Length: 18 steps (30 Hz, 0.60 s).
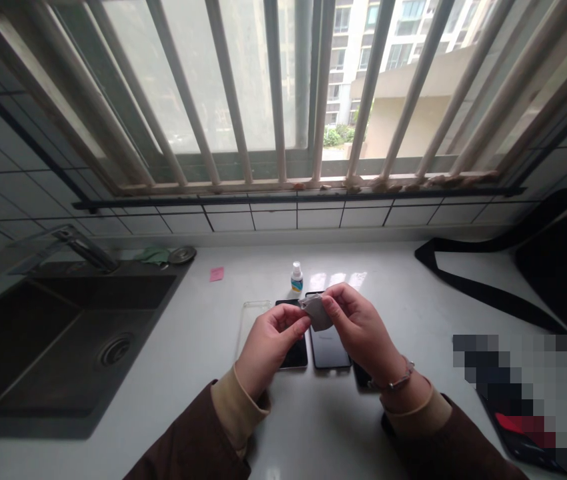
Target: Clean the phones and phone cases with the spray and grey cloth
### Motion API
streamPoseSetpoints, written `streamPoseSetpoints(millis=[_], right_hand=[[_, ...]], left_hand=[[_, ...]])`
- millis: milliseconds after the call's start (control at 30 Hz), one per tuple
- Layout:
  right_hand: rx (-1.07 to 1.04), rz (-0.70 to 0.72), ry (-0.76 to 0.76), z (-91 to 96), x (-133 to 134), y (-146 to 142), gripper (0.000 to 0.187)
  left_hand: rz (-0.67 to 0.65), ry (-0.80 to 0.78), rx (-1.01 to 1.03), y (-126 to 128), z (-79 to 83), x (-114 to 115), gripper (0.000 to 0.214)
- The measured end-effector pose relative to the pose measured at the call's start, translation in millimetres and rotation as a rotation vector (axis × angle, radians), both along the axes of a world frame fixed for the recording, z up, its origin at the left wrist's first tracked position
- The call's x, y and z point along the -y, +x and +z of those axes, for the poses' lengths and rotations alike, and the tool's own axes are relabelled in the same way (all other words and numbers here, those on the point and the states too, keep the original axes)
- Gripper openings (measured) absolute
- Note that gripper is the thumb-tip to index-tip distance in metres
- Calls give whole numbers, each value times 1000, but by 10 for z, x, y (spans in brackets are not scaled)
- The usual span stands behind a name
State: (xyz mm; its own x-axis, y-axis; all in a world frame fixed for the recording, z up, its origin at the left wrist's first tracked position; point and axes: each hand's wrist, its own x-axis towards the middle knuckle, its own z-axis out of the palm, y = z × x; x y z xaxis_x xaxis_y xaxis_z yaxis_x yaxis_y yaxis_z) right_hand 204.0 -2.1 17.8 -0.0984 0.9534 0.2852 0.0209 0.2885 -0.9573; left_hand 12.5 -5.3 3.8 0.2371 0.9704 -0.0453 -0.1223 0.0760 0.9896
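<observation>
Between my two hands is a small grey cloth [319, 315], held up above the counter. My left hand [274, 337] pinches its left edge between thumb and fingertips. On the other side, my right hand [356, 319] grips the upper right edge with thumb and fingers. Below the cloth lies a dark phone [331, 350], partly covered by the cloth and my right hand. Another black phone [294, 357] sits left of it, partly behind my left hand. A clear phone case [249, 323] lies farther left. Behind the phones stands a small white bottle [297, 277] with a blue label.
A dark sink [78, 413] with a faucet [91, 250] is on the left. A pink note [217, 274] lies on the white counter [203, 347]. A black bag [563, 267] with a strap sits at right. Another dark object [362, 379] shows under my right wrist.
</observation>
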Motion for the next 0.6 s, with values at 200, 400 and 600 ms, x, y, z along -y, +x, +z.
streamPoseSetpoints(millis=[200,400,600], right_hand=[[-76,77,-3,-6,24,-41,27],[-74,75,3,10,25,-50,30],[-66,36,-2,0,16,-53,33]], left_hand=[[-8,-19,91,15,-8,-11,35],[-6,-28,84,5,-8,-4,31],[84,67,118,-4,-7,13,32]])
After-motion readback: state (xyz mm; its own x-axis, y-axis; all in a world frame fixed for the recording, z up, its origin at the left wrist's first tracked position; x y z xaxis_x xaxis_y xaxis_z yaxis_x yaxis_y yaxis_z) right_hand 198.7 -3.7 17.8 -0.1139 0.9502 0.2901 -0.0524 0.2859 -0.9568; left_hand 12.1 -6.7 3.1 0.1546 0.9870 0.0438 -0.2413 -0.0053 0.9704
